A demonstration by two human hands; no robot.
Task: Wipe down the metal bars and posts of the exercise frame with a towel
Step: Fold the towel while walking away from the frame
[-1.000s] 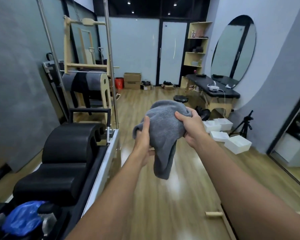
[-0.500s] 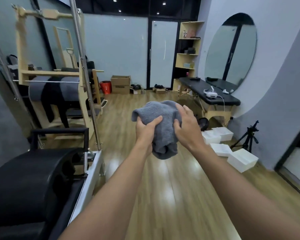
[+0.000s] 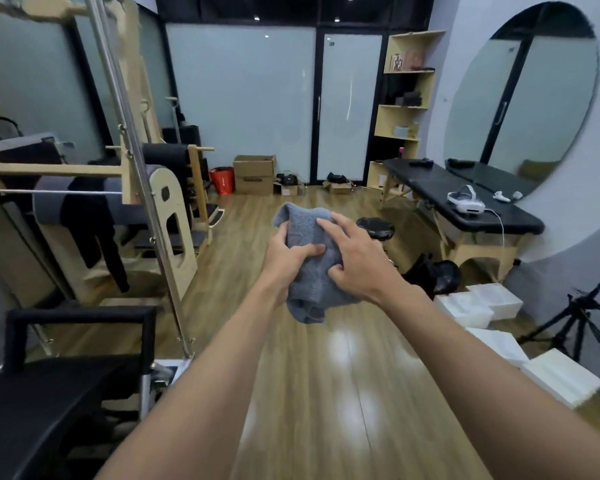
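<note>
Since a second ago, the hanging tail of the towel (image 3: 303, 226) has been gathered into a tight wad and my right hand (image 3: 357, 263) has moved across its top. Item: one grey towel, held in the air at centre above the wood floor (image 3: 309, 393), well apart from the metalwork. Item: two hands. My left hand (image 3: 284, 254) grips the wad from nine o'clock, thumb across the front; the right holds it from three o'clock, fingers (image 3: 329, 225) spread over the cloth, thumb tucked in a fold. Item: one steel post (image 3: 132, 161) plainly seen, at ten o'clock. Item: one thin horizontal bar (image 3: 49, 192) at nine. Step in hand, as I judge it: folding a pad. It is best made with a flat face outward and no loose tail, then wrapped round the post and run along its length.
</note>
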